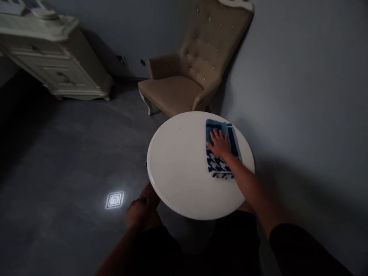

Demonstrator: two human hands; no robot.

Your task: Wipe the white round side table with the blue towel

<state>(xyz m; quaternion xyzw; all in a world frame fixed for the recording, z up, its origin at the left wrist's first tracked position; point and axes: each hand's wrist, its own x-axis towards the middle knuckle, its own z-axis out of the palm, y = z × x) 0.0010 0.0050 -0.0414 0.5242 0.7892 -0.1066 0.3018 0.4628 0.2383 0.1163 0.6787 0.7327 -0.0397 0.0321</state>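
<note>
A folded cloth (218,165), teal and navy with a black-and-white houndstooth pattern, lies on the right part of a round white table (178,165). Palm down, my right hand (220,145) rests flat on its upper, teal part with fingers spread. It grips nothing. The forearm crosses the cloth's lower right corner and hides it. Off the table's left edge, beside my knee, my left hand (136,212) is curled into a loose fist. The light there is dim, and nothing shows in it.
A tan tufted armchair (172,92) stands just behind the table. To the right rises a grey wall (301,96). A pale cabinet (71,69) is at the back left. On the grey floor (71,161) glows a square patch of light (114,200). My legs are under the table's near edge.
</note>
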